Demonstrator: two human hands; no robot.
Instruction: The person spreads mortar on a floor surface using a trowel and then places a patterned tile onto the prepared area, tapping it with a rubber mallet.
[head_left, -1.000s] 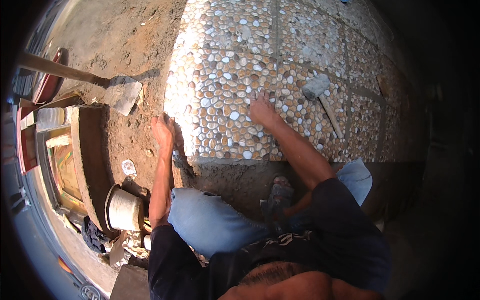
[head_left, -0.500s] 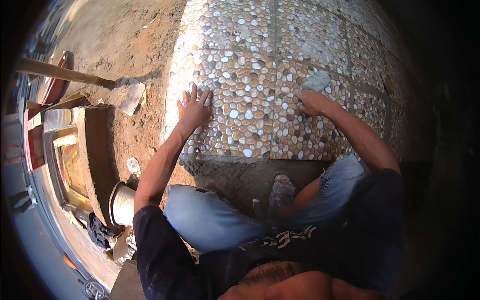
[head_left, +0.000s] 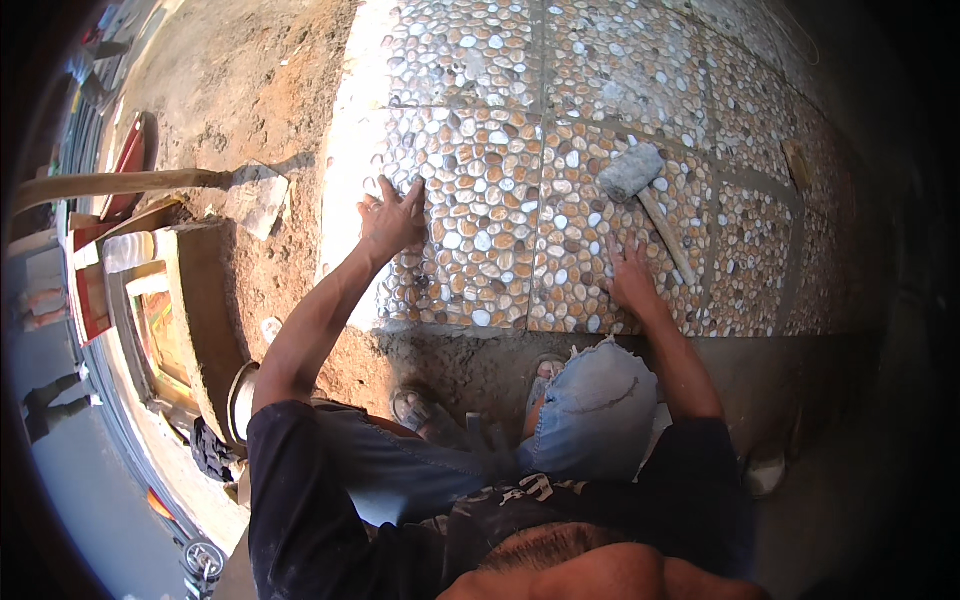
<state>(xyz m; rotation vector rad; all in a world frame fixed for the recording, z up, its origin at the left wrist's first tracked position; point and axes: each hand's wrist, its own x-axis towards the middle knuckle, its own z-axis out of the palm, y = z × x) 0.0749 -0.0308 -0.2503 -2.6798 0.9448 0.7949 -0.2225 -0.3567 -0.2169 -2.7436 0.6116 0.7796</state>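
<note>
Pebble-patterned floor tiles [head_left: 480,270] in brown, white and grey are laid side by side, with grey joints between them. On the sunlit left tile rests my left hand [head_left: 392,218], fingers spread and holding nothing. My right hand [head_left: 631,272] lies with its fingers stretched out on the tile to the right of it, also holding nothing. Just beyond and to the right of that hand, a mallet [head_left: 631,173] with a thick grey head and a wooden handle lies on the tile. Its handle slants toward me.
A shovel [head_left: 262,200] with a long wooden handle lies on the bare soil at left. Near it stand a wooden box frame [head_left: 205,320] and a pale bucket [head_left: 242,400]. A small brown block [head_left: 797,163] sits on the far right tiles. Wet mortar [head_left: 470,375] borders the near tile edge.
My right hand has let go of the mallet, moved nearer to me and spread out on the tile. The mallet now lies loose. My legs have shifted; my left hand stays on its tile.
</note>
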